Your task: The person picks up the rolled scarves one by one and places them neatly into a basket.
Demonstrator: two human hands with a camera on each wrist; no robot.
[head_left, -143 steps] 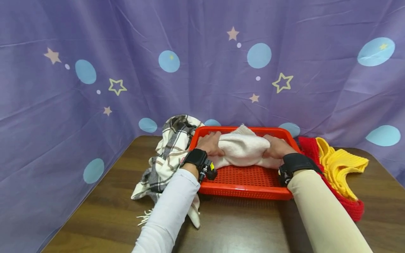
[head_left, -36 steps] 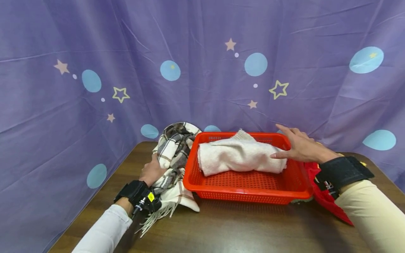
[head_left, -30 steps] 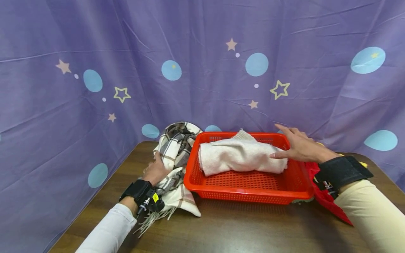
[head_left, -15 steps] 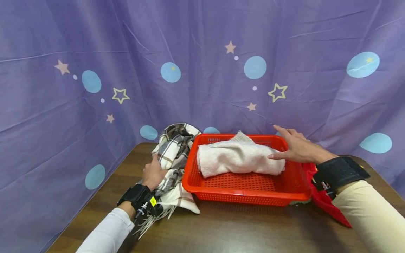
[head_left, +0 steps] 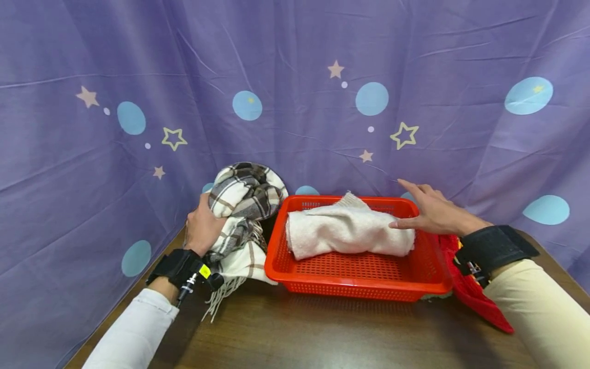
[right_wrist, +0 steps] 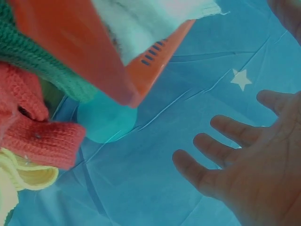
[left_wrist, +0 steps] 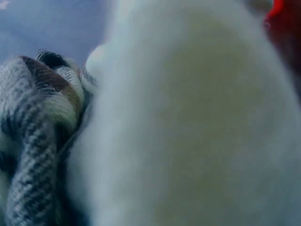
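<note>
My left hand (head_left: 203, 225) grips a brown, grey and white plaid scarf (head_left: 251, 192) from its left side, the bunched top raised and the fringed end hanging toward the table. Folds of this scarf (left_wrist: 33, 141) fill the left wrist view, with a blurred pale part close to the lens. A cream knitted cloth (head_left: 350, 230), rolled into a bundle, lies in the red plastic basket (head_left: 355, 282). Over the basket's right end, my right hand (head_left: 435, 210) is spread with straight fingers and holds nothing; the right wrist view shows its fingers apart.
Right of the basket lies a red knitted scarf (head_left: 477, 297), partly hidden by my right arm. In the right wrist view, green knitwear (right_wrist: 51, 66) and yellow knitwear (right_wrist: 33, 174) lie beside it. A purple patterned curtain (head_left: 295, 128) hangs behind the wooden table (head_left: 322, 333).
Earlier both hands were on the cream cloth in the basket. Since then my left hand has gone to the plaid scarf and lifted it up and left. My right hand has stayed nearly still lately.
</note>
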